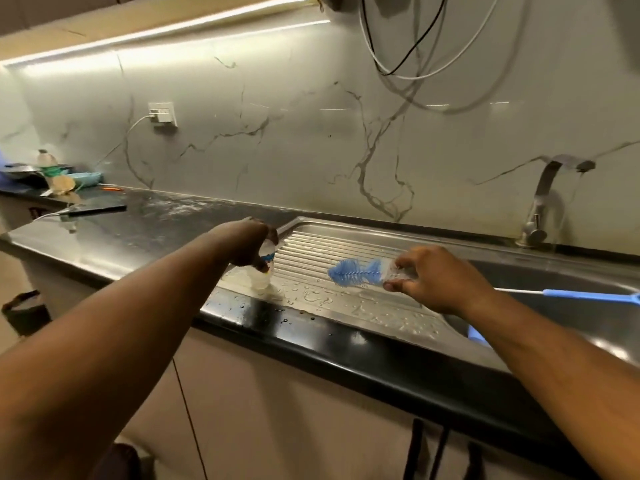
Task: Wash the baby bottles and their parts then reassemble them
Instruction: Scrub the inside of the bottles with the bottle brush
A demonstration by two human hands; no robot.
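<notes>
A clear baby bottle (259,279) stands upright at the left end of the steel drainboard (339,249). My left hand (247,245) grips its top, where a blue ring shows. A blue bottle brush (353,270) lies across the wet drainboard, its thin handle (588,295) running right over the sink basin. My right hand (436,277) pinches a small clear part (396,271) at the brush's bristle end. Whether that part sits on the brush, I cannot tell.
The tap (543,202) rises at the back right over the sink basin (571,282). The black counter (149,223) carries a phone (97,209) on a cable and clutter at the far left. Water drops lie on the drainboard and the counter's front edge.
</notes>
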